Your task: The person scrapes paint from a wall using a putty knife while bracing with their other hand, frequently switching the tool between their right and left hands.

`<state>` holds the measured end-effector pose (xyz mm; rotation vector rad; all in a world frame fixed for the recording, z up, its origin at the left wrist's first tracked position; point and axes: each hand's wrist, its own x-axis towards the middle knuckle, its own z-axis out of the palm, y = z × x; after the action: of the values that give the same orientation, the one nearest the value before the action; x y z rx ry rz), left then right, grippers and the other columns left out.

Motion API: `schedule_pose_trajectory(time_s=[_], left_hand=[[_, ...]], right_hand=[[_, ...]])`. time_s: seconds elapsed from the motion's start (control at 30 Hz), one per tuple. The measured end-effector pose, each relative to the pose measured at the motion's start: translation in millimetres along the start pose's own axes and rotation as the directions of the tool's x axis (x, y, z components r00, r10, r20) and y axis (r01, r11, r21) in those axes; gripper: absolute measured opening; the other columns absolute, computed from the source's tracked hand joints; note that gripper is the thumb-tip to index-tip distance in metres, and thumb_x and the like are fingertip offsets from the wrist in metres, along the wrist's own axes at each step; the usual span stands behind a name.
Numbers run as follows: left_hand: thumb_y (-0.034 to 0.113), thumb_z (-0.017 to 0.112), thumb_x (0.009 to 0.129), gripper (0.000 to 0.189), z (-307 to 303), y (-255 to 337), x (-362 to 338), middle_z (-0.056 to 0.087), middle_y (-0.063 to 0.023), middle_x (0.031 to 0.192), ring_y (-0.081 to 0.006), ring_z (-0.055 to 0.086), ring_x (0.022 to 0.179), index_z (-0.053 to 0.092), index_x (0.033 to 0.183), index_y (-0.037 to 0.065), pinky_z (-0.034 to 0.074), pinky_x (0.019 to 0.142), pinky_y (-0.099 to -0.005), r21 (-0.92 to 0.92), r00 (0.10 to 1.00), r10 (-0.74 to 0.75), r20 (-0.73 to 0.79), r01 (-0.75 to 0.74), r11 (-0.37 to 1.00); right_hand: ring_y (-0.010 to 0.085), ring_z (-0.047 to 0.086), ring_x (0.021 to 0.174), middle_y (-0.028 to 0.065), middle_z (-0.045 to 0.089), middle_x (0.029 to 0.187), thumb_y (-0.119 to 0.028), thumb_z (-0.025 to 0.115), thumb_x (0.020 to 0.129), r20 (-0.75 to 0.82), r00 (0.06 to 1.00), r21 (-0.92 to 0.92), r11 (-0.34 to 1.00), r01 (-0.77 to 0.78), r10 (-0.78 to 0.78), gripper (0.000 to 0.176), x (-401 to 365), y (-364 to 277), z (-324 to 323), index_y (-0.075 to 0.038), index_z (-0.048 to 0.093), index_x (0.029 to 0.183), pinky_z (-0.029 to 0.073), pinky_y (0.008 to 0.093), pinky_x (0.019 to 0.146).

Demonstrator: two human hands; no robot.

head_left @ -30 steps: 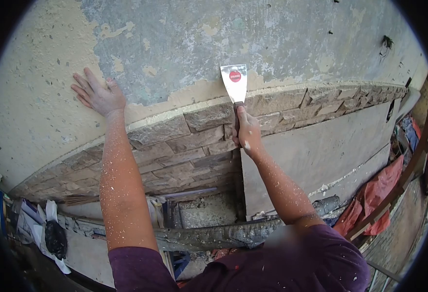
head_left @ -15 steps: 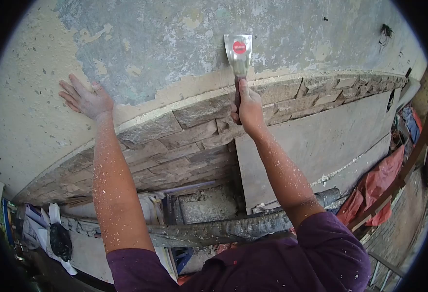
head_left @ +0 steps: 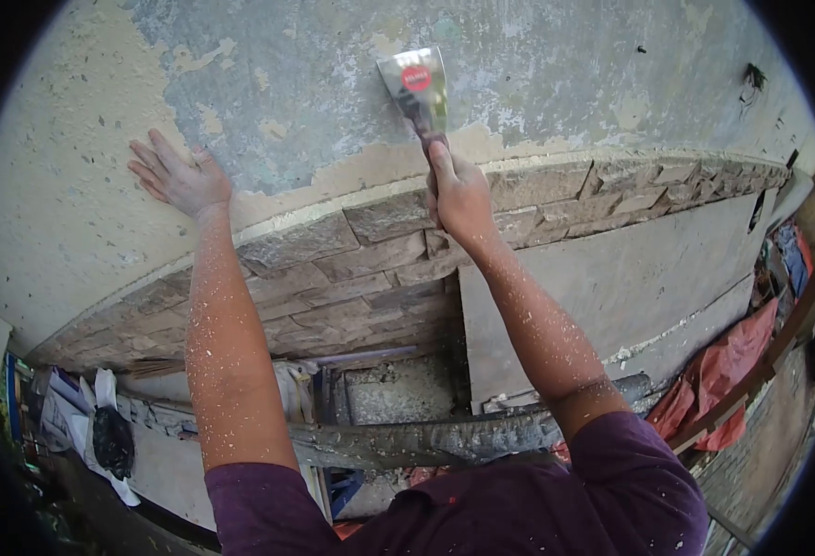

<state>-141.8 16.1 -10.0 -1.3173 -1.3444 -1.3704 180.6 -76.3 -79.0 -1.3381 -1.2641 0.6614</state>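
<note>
My right hand is wrapped round the handle of a putty knife, thumb along its neck. The wide metal blade carries a round red sticker and points up, tilted to the left, over the scraped grey part of the wall. Fingers spread, my left hand lies flat on the cream paint beside the edge of the bare patch. Ragged cream remnants border the grey area. Pale flakes of paint speckle both forearms.
Stone cladding with a ledge runs below the painted wall. Beneath it lean a large grey board and a long dark pipe-like bar. A red tarp lies at right, a black plastic bag at lower left.
The putty knife has swung to the left and now tilts that way, my right hand moving with it. My left hand keeps its place on the wall; the view has shifted slightly.
</note>
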Motion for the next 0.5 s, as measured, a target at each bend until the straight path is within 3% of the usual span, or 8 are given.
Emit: schedule_pose_trajectory(time_s=[0.03, 0.07, 0.13, 0.17, 0.2, 0.33, 0.43, 0.5], left_hand=[[0.047, 0.041, 0.092, 0.071, 0, 0, -2, 0.009, -0.0158, 0.158, -0.0420, 0.003, 0.145, 0.022, 0.151, 0.015, 0.003, 0.115, -0.0557, -0.001, 1.000, -0.007, 0.013, 0.007, 1.000], [0.047, 0.041, 0.092, 0.071, -2, -1, -5, 0.009, -0.0158, 0.158, -0.0420, 0.003, 0.145, 0.022, 0.151, 0.015, 0.003, 0.115, -0.0557, 0.009, 1.000, -0.008, 0.020, 0.008, 1.000], [0.045, 0.044, 0.090, 0.071, 1, -2, -2, 0.008, -0.0156, 0.159, -0.0420, 0.003, 0.145, 0.021, 0.151, 0.015, 0.003, 0.115, -0.0554, 0.013, 1.000, -0.003, 0.012, 0.003, 1.000], [0.045, 0.044, 0.090, 0.071, 1, -2, 0, 0.008, -0.0156, 0.159, -0.0420, 0.003, 0.145, 0.021, 0.151, 0.015, 0.003, 0.115, -0.0554, 0.015, 1.000, -0.001, 0.007, 0.001, 1.000], [0.045, 0.044, 0.090, 0.072, 0, -2, -2, 0.009, -0.0157, 0.159, -0.0420, 0.003, 0.145, 0.022, 0.151, 0.015, 0.004, 0.115, -0.0554, 0.014, 1.000, -0.006, 0.010, 0.006, 1.000], [0.047, 0.043, 0.091, 0.071, -1, -1, -2, 0.009, -0.0159, 0.158, -0.0421, 0.003, 0.145, 0.022, 0.151, 0.015, 0.004, 0.115, -0.0555, -0.011, 1.000, -0.004, 0.010, 0.004, 1.000], [0.050, 0.040, 0.091, 0.072, -1, 0, -1, 0.009, -0.0158, 0.158, -0.0422, 0.003, 0.145, 0.023, 0.151, 0.015, 0.004, 0.115, -0.0559, -0.010, 1.000, -0.012, 0.008, 0.012, 1.000], [0.051, 0.039, 0.091, 0.072, 0, -1, 0, 0.009, -0.0160, 0.158, -0.0423, 0.003, 0.145, 0.023, 0.151, 0.015, 0.004, 0.115, -0.0561, -0.013, 1.000, -0.014, 0.004, 0.014, 1.000]], right_hand=[[0.0438, 0.061, 0.076, 0.0252, 0.063, 0.075, -0.045, 0.040, 0.098, -0.033, 0.997, -0.016, 0.998, 0.064, -0.065, 0.055, 12, -13, 5, 0.002, 0.065, 0.085, 0.043, 0.0500, 0.068], [0.0438, 0.061, 0.076, 0.0252, 0.063, 0.075, -0.045, 0.040, 0.098, -0.023, 0.998, -0.014, 0.998, 0.059, -0.059, 0.055, 7, -7, 7, 0.002, 0.065, 0.085, 0.043, 0.0500, 0.068], [0.0156, 0.045, 0.034, 0.0038, 0.045, 0.044, -0.043, 0.039, 0.101, -0.036, 0.996, 0.044, 0.996, 0.080, -0.079, 0.057, -12, 17, 13, -0.002, 0.052, 0.063, 0.035, 0.0317, 0.036], [0.0158, 0.046, 0.035, 0.0041, 0.046, 0.045, -0.045, 0.039, 0.100, -0.012, 1.000, 0.044, 0.999, -0.024, 0.024, 0.058, -27, 34, 16, -0.002, 0.050, 0.062, 0.035, 0.0317, 0.036], [0.0158, 0.046, 0.035, 0.0041, 0.046, 0.045, -0.045, 0.039, 0.100, -0.008, 1.000, 0.045, 0.999, -0.027, 0.027, 0.058, -27, 33, 19, -0.002, 0.050, 0.062, 0.035, 0.0317, 0.036], [0.0152, 0.046, 0.035, 0.0042, 0.046, 0.048, -0.047, 0.039, 0.100, -0.021, 1.000, 0.129, 0.991, 0.025, -0.023, 0.058, 3, -23, 20, -0.001, 0.051, 0.066, 0.035, 0.0309, 0.036], [0.0150, 0.045, 0.035, 0.0035, 0.044, 0.047, -0.048, 0.039, 0.100, -0.032, 0.996, 0.250, 0.964, 0.090, -0.085, 0.058, -2, -12, 24, -0.002, 0.051, 0.067, 0.034, 0.0306, 0.037], [0.0382, 0.062, 0.071, 0.0202, 0.062, 0.068, -0.048, 0.040, 0.097, 0.014, 0.981, 0.028, 0.981, -0.193, 0.193, 0.057, -38, 24, 18, 0.001, 0.064, 0.082, 0.046, 0.0459, 0.068]])
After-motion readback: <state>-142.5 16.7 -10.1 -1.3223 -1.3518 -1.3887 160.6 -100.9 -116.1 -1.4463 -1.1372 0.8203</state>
